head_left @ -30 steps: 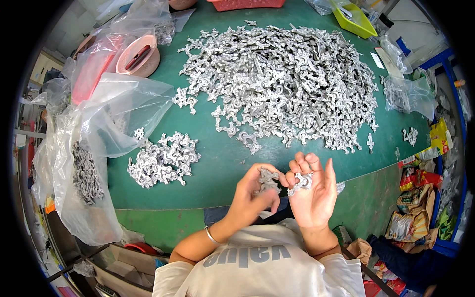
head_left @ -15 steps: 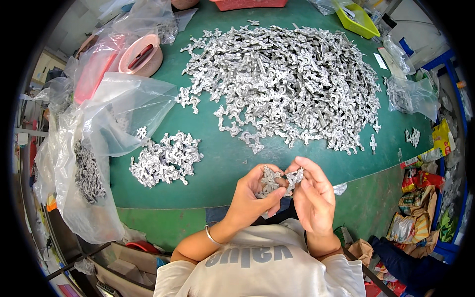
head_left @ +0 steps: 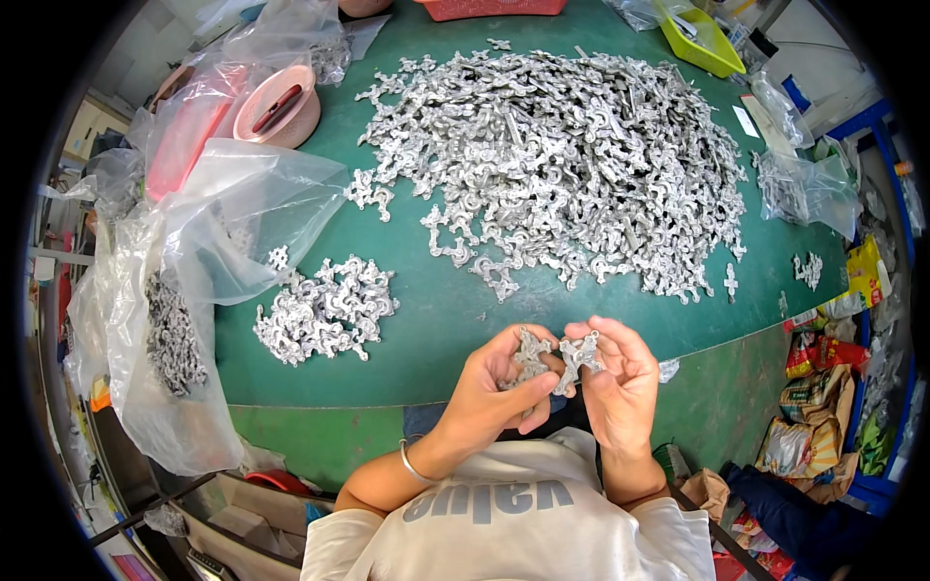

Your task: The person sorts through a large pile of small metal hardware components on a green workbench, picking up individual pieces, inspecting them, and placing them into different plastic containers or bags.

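Since a second ago we have drawn both hands closer together and lifted the castings up between them, where before the right palm lay open with a piece on it. At far left, our clear plastic bag (head_left: 184, 281) slumps over the bench (head_left: 426, 320) edge, with grey metal parts showing low inside it. Just beside it lies our small heap of castings (head_left: 325, 310). Our left hand (head_left: 499, 387) is closed around a silver metal casting (head_left: 530, 356), thumb and fingers clamped on it. Touching it, a second casting (head_left: 579, 353) is pinched by our right hand (head_left: 620, 382), fingers curled round it. Both pieces sit above the near bench edge, close to our chest. Farther back, toward the right, spreads the big pile of castings (head_left: 562, 165).
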Motion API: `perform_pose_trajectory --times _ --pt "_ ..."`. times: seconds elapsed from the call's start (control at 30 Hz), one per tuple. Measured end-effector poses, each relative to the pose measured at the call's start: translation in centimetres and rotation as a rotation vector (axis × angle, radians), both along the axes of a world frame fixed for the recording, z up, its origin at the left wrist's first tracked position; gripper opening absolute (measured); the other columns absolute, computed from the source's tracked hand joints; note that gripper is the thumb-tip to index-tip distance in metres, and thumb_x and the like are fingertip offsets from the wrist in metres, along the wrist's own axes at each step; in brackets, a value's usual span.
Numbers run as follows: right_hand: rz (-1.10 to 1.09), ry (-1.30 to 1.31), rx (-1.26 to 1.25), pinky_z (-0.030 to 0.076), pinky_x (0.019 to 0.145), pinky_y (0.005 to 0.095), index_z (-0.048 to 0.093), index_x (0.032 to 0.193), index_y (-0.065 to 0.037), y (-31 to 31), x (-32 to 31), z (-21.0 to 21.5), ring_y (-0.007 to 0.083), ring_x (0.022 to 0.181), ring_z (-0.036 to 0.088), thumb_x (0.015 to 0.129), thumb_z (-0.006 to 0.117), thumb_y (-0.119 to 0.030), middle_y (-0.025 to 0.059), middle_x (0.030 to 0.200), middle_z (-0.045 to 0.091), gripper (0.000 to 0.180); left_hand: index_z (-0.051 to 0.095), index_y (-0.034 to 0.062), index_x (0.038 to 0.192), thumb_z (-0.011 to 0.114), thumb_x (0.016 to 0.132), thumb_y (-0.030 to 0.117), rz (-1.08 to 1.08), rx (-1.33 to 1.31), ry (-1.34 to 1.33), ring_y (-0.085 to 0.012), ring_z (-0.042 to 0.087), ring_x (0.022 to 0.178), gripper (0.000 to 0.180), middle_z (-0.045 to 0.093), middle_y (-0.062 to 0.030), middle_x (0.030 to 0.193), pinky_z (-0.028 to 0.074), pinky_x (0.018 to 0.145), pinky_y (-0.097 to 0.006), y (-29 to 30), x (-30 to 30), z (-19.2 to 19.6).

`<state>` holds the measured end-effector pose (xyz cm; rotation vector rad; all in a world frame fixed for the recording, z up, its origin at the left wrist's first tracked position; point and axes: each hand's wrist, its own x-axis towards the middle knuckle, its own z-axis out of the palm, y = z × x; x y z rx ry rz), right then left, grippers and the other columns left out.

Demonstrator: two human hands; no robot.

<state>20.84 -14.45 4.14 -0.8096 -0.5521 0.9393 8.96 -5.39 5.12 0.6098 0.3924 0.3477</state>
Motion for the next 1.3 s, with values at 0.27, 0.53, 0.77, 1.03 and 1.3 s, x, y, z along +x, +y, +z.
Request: perform_pose_trajectory --times 0.27,0.53,0.77,1.03,1.3 --pt "-0.017 0.069 0.014 0.045 0.082 0.0348 0.046 0.117 0.006 0.2 0.0 0.0 0.0249 0.1 0.054 0.087 0.054 -0.014 0.0212 0.109 0.054 0.037 0.041 0.0027 0.105 0.054 0.084 0.002 0.005 0.007 0.007 -0.0054 0.043 0.048 0.025 0.056 -0.0078 0.084 0.031 0.04 -0.018 -0.1 -0.2 0.6" --pt "-0.036 0.039 -0.018 0.049 0.061 0.0283 0.049 0.112 0.005 0.1 -0.1 0.0 0.0184 0.081 0.057 0.088 0.05 -0.01 0.0191 0.102 0.056 0.028 0.042 0.0023 0.105 0.054 0.084 0.002 -0.029 -0.027 -0.009 -0.0056 0.044 0.048 0.025 0.056 -0.0073 0.084 0.032 0.04 -0.018 -0.1 -0.3 0.7" --pt "-0.041 0.113 -0.019 0.048 0.059 0.0271 0.051 0.102 0.004 0.2 0.0 -0.4 0.0163 0.075 0.055 0.085 0.053 -0.004 0.0137 0.092 0.055 0.019 0.04 0.0045 0.11 0.052 0.086 0.008 -0.016 0.094 0.079 -0.0092 0.048 0.047 0.028 0.057 -0.0119 0.085 0.027 0.037 -0.017 -0.3 -0.2 0.5" --pt "-0.081 0.031 -0.151 0.045 0.055 0.0236 0.056 0.098 0.006 0.2 -0.1 0.3 0.0137 0.066 0.054 0.082 0.055 0.002 0.0102 0.084 0.055 0.016 0.039 0.0057 0.115 0.051 0.087 0.013 -0.065 0.057 0.063 -0.0096 0.051 0.053 0.031 0.056 -0.0091 0.088 0.027 0.037 -0.015 -0.2 -0.2 0.4" --pt "-0.098 -0.131 -0.191 0.042 0.053 0.02 0.058 0.097 0.006 0.1 0.1 0.4 0.01 0.062 0.052 0.08 0.057 0.005 0.0074 0.081 0.052 0.017 0.04 0.0049 0.114 0.053 0.086 0.009 -0.114 0.088 0.082 -0.0091 0.051 0.054 0.031 0.055 -0.0083 0.086 0.033 0.042 -0.016 -0.3 0.1 0.3"
